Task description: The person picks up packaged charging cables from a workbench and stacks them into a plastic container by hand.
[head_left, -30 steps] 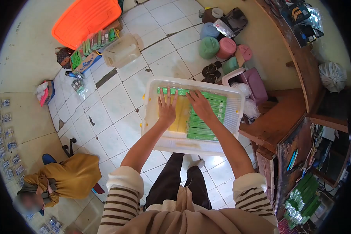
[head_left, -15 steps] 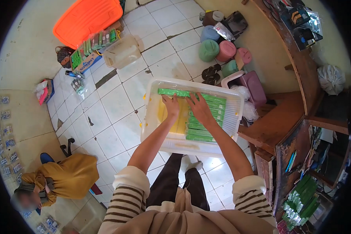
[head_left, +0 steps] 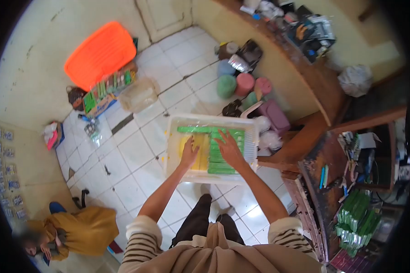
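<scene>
A translucent white plastic bin [head_left: 253, 154] lies in front of me. In its right part, flat green boxes [head_left: 222, 166] form a stacked column. One more green box [head_left: 192, 129] lies along the far wall, to the left of that column. My left hand [head_left: 189, 154] is open over the yellowish bare floor of the bin, fingers apart and holding nothing. Over the green boxes, my right hand [head_left: 229, 149] is open with its fingers spread; blur hides whether its fingertips touch them.
Beyond the bin stand an orange lid [head_left: 100, 54], a carton of packets [head_left: 102, 93] and a clear tub [head_left: 139, 94]. Colored canisters [head_left: 245, 84] sit at the far right. A wooden desk [head_left: 323, 154] borders the right. A seated person [head_left: 86, 232] is at lower left.
Both hands have come off the far green box and drawn back toward me. The left one now hovers over the bin floor. My view has shifted.
</scene>
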`<action>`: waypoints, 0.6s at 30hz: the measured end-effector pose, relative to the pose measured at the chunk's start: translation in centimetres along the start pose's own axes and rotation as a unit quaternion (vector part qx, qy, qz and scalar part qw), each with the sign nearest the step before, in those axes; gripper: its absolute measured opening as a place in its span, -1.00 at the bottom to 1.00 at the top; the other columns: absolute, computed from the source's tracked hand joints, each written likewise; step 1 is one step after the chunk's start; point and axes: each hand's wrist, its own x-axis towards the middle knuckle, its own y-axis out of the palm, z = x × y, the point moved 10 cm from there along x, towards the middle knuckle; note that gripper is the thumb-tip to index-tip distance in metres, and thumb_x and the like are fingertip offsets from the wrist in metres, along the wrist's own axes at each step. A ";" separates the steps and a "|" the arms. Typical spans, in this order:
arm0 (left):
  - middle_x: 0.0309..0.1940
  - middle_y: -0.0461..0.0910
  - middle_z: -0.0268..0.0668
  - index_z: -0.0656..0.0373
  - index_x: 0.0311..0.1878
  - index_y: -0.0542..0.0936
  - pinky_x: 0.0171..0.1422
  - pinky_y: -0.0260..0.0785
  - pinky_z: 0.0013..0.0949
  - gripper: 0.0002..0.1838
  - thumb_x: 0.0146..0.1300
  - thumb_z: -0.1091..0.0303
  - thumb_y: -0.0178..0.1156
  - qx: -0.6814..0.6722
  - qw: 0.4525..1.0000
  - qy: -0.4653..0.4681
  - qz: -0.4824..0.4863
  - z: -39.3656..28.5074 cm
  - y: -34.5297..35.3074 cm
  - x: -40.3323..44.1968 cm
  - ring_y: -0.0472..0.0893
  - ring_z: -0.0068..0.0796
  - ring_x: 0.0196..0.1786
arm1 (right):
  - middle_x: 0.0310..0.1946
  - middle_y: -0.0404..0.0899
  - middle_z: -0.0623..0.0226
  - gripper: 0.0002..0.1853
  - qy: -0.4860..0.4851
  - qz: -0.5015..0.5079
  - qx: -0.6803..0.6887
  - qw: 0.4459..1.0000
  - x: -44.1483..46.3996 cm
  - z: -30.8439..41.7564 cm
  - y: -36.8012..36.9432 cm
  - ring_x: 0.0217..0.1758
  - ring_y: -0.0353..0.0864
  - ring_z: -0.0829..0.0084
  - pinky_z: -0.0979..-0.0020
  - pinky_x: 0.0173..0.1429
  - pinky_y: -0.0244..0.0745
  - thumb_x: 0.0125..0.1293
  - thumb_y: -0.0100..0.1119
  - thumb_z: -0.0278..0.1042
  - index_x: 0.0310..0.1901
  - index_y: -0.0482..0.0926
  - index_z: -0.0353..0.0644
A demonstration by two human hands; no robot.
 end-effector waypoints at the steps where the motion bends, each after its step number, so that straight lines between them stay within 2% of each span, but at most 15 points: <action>1: 0.06 0.36 -0.01 0.28 0.22 0.23 0.22 0.21 -0.28 -0.51 0.23 0.40 0.05 0.019 0.997 0.076 0.012 -3.4 -0.1 -1.8 0.37 -0.19 0.13 | 0.18 0.25 0.06 -0.65 0.026 -0.001 0.039 0.999 -1.4 0.3 -2.2 0.21 0.25 -0.02 0.14 0.25 0.23 0.13 -0.02 -0.56 0.00 0.47 -0.18; 3: -0.02 0.43 -0.08 0.31 0.11 0.34 0.20 0.22 -0.31 -0.65 0.26 0.43 0.00 0.008 0.987 0.162 0.011 -9.2 -0.2 -6.0 0.42 -0.28 0.07 | 0.06 0.37 0.03 -0.68 0.062 -0.017 0.076 0.995 -4.9 2.4 -7.8 0.08 0.39 0.07 0.22 0.17 0.33 0.17 -0.01 -0.54 -0.01 0.46 -0.19; 4: -0.09 0.46 -0.11 0.31 0.06 0.38 0.15 0.26 -0.33 -0.69 0.27 0.43 0.00 -0.035 0.984 0.174 0.027 -11.2 0.3 -8.1 0.46 -0.33 0.01 | -0.02 0.44 0.06 -0.70 0.084 -0.024 0.053 0.995 -7.5 3.1 -9.8 0.01 0.44 0.08 0.21 0.09 0.38 0.16 -0.01 -0.55 -0.04 0.47 -0.21; 5: -0.15 0.49 -0.14 0.31 0.00 0.41 0.10 0.29 -0.36 -0.74 0.27 0.43 -0.01 -0.079 0.978 0.186 0.049 -13.0 1.2 -10.2 0.49 -0.38 -0.05 | -0.07 0.48 0.09 -0.73 0.061 -0.047 0.052 0.996 -10.2 3.7 -11.2 -0.04 0.47 0.10 0.23 0.05 0.40 0.14 0.00 -0.56 -0.08 0.47 -0.24; 8: -0.35 0.53 -0.27 0.26 -0.08 0.47 -0.10 0.35 -0.44 -0.80 0.27 0.45 -0.02 -0.049 0.969 0.202 0.133 -16.3 5.4 -16.5 0.53 -0.50 -0.25 | -0.25 0.52 0.20 -0.67 0.082 -0.079 0.008 0.993 -19.2 6.1 -15.3 -0.14 0.50 0.21 0.28 -0.05 0.44 0.00 0.06 -0.59 -0.13 0.49 -0.19; 9: -0.39 0.53 -0.30 0.25 -0.10 0.48 -0.16 0.36 -0.45 -0.82 0.26 0.47 -0.02 -0.045 0.961 0.215 0.167 -16.4 7.5 -18.4 0.52 -0.53 -0.30 | -0.27 0.52 0.25 -0.70 0.111 -0.091 0.007 0.990 -22.3 6.2 -16.0 -0.16 0.50 0.21 0.28 -0.05 0.44 0.04 0.07 -0.58 -0.13 0.52 -0.12; 13: -0.43 0.51 -0.31 0.19 -0.07 0.49 -0.22 0.37 -0.46 -0.76 0.19 0.55 0.01 -0.034 0.895 0.233 0.379 -15.9 18.8 -25.6 0.54 -0.53 -0.33 | -0.31 0.54 0.26 -0.73 0.269 -0.122 -0.038 0.955 -35.3 4.8 -17.5 -0.20 0.52 0.23 0.29 -0.07 0.45 0.07 0.05 -0.59 -0.17 0.55 -0.11; 14: -0.39 0.53 -0.28 0.17 -0.06 0.48 -0.22 0.38 -0.44 -0.77 0.20 0.51 0.02 -0.032 0.875 0.232 0.423 -16.7 21.7 -27.6 0.57 -0.48 -0.30 | -0.31 0.54 0.26 -0.73 0.291 -0.143 -0.048 0.945 -38.3 4.5 -18.5 -0.20 0.52 0.23 0.29 -0.07 0.45 0.07 0.05 -0.59 -0.17 0.55 -0.11; 15: -0.39 0.53 -0.28 0.17 -0.06 0.48 -0.22 0.38 -0.44 -0.77 0.20 0.51 0.02 -0.028 0.861 0.242 0.446 -18.0 24.2 -29.3 0.57 -0.48 -0.30 | -0.32 0.55 0.25 -0.75 0.331 -0.193 -0.056 0.922 -41.7 4.0 -20.1 -0.21 0.52 0.22 0.29 -0.08 0.45 0.06 0.05 -0.60 -0.20 0.56 -0.13; 18: -0.28 0.56 -0.24 0.16 -0.05 0.47 -0.22 0.40 -0.41 -0.77 0.22 0.46 0.04 0.033 0.767 0.330 0.549 -22.9 33.0 -36.2 0.60 -0.39 -0.28 | -0.35 0.55 0.18 -0.79 0.406 -0.324 -0.103 0.848 -49.9 3.9 -26.8 -0.25 0.52 0.18 0.27 -0.13 0.44 0.04 0.05 -0.63 -0.27 0.57 -0.20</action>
